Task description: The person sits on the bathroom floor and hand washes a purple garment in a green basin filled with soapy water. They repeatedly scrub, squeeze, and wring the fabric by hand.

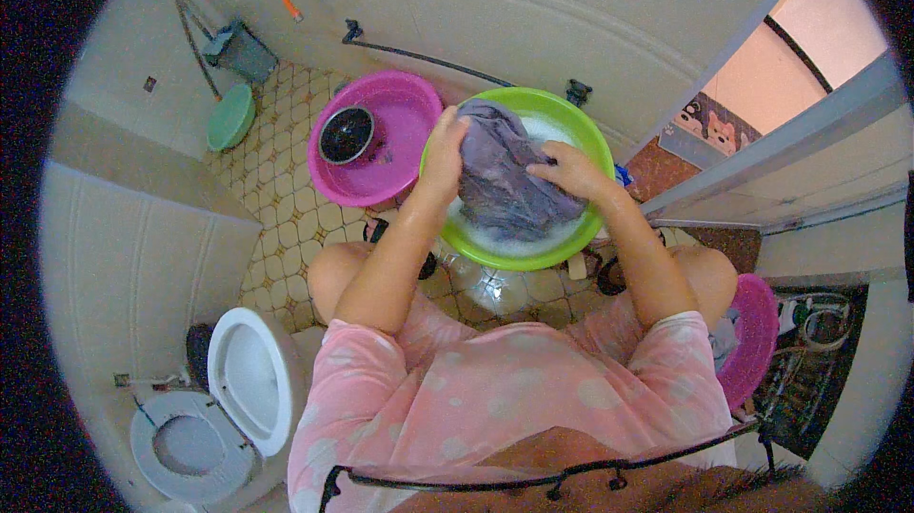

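Note:
A wet grey cloth (503, 177), perhaps a garment, is bunched over a green plastic basin (525, 262) that holds white suds (546, 129). My left hand (448, 145) grips the cloth's upper left edge near the basin's rim. On the other side, my right hand (571, 167) pinches a fold of the same cloth, thumb and fingers closed on it. The cloth's lower part rests in the suds. How deep the water is beneath cannot be seen.
Left of the green basin stands a pink basin (407, 120) with a dark round bowl (346, 135) in it. Another pink basin (757, 342) with cloth sits by my right side. A toilet (253, 377) is at lower left. Wet tiles (275, 227) cover the floor; a bin (243, 52) stands in the corner.

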Demonstrator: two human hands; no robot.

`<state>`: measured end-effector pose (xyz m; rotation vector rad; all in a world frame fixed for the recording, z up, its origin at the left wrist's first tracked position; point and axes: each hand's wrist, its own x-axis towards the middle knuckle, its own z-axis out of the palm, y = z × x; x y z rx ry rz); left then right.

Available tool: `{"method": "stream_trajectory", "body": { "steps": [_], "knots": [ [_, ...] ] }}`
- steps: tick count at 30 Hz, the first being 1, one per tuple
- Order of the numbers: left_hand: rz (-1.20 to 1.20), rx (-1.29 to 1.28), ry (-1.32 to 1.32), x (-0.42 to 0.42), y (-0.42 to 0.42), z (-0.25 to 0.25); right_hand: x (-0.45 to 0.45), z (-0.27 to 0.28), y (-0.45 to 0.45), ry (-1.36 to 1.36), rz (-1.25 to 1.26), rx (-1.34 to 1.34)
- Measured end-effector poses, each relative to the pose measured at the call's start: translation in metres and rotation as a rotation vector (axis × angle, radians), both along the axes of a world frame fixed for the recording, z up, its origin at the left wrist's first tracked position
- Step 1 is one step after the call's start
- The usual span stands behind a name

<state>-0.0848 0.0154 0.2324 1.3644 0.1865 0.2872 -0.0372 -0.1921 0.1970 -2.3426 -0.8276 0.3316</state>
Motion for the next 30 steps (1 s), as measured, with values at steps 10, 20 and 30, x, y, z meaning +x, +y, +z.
{"method": "stream_trajectory", "body": {
  "steps": [10,20,30],
  "knots": [
    [-0.330,0.608,0.024,-0.001,0.031,-0.036,0.007,-0.020,-0.005,0.558,-0.318,1.121],
    [-0.016,0.208,0.118,-0.021,-0.039,-0.025,0.008,-0.010,0.017,-0.158,-0.648,0.507],
    [-0.259,-0.814,0.302,-0.004,-0.052,-0.063,-0.029,-0.019,0.076,-0.577,-0.182,-0.135]
  ]
}}
